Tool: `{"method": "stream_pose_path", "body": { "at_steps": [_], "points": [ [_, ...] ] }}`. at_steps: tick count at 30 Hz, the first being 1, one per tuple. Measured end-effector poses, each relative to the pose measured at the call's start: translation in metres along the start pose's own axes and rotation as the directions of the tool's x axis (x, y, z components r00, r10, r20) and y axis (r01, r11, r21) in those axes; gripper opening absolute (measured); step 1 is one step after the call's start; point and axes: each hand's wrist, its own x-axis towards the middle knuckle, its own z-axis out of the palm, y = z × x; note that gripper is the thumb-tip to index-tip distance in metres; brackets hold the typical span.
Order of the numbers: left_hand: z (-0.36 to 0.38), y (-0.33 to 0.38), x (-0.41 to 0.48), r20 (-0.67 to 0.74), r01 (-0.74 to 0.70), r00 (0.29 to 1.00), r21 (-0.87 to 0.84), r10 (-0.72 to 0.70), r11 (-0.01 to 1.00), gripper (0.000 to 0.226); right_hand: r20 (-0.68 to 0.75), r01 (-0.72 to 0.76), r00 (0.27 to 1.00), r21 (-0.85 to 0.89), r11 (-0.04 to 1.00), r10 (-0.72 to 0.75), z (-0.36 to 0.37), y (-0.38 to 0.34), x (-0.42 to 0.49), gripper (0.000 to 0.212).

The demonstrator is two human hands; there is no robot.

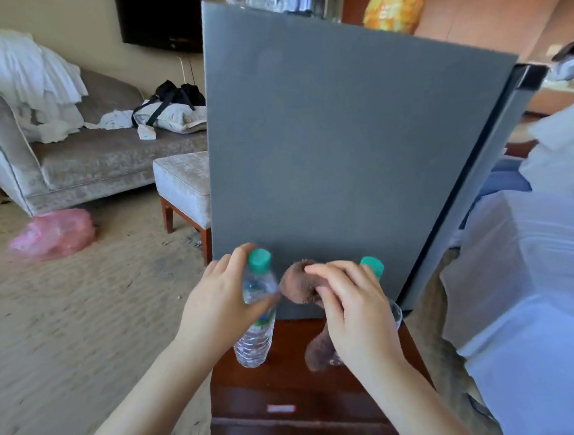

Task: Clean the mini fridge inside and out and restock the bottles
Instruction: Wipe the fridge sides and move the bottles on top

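Observation:
The grey mini fridge point(341, 147) stands on a dark wooden cabinet point(291, 391), its flat grey face toward me. My left hand point(219, 300) grips a clear water bottle with a green cap point(256, 327) that stands on the cabinet top. My right hand point(354, 309) holds a brown cloth point(297, 285), which bunches near my fingertips and hangs down below my palm. A second green-capped bottle point(372, 266) stands behind my right hand, mostly hidden.
A person in a white shirt point(527, 260) stands close on the right. A grey stool point(185, 186) and a sofa point(94, 163) with white linen and a bag lie to the left. A pink plastic bag point(53, 233) sits on the carpet.

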Motion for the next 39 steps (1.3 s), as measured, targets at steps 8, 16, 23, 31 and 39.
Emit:
{"method": "stream_pose_path", "body": {
  "at_steps": [8,16,23,31,39],
  "points": [
    [-0.083,0.056,0.076,-0.371,-0.257,0.878,0.168,0.303,0.952,0.050,-0.210,0.073,0.974,-0.083,0.994,-0.089,-0.052,0.018,0.083,0.029],
    [-0.103,0.114,0.161,-0.316,-0.462,0.761,0.349,0.566,0.816,0.042,-0.396,0.077,0.911,-0.115,0.990,-0.117,-0.107,0.018,0.181,0.032],
    [-0.162,0.123,0.200,-0.591,-0.351,0.622,0.375,0.513,0.858,0.034,-0.465,0.126,0.875,-0.044,0.991,-0.132,-0.143,0.019,0.230,0.034],
    [-0.213,0.131,0.238,-0.573,-0.249,0.757,0.191,0.314,0.949,0.059,-0.439,-0.024,0.898,-0.056,0.998,-0.003,-0.188,0.016,0.284,0.062],
    [-0.209,0.128,0.248,-0.457,-0.164,0.887,-0.175,0.067,0.971,0.066,-0.412,-0.308,0.882,-0.140,0.941,0.227,-0.204,0.028,0.327,0.042]
  ]
}}
